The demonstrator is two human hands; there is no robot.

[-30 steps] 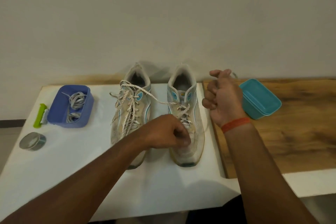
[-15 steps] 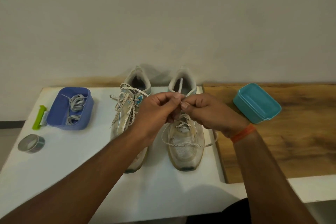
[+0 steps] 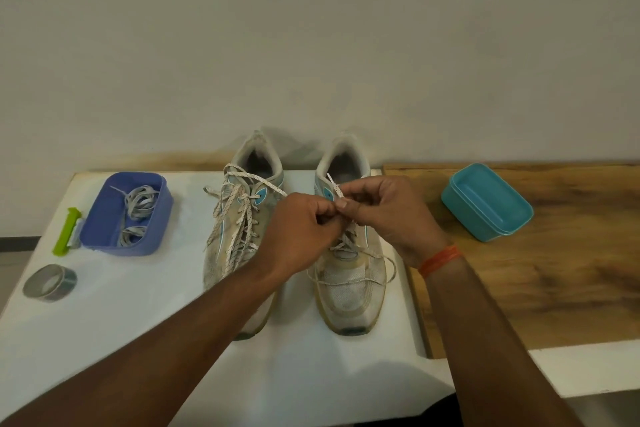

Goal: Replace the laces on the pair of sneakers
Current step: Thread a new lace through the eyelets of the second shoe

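Progress is early: both sneakers carry old laces. Your left hand (image 3: 301, 229) and right hand (image 3: 384, 211) pinch the lace (image 3: 337, 189) above the right sneaker (image 3: 349, 284); replacement laces (image 3: 136, 208) wait in the blue tub (image 3: 104, 239).

Soft, even, dimmish light; faint shadows behind sneakers (image 3: 298, 236); wide-angle bending at edges; slightly soft.
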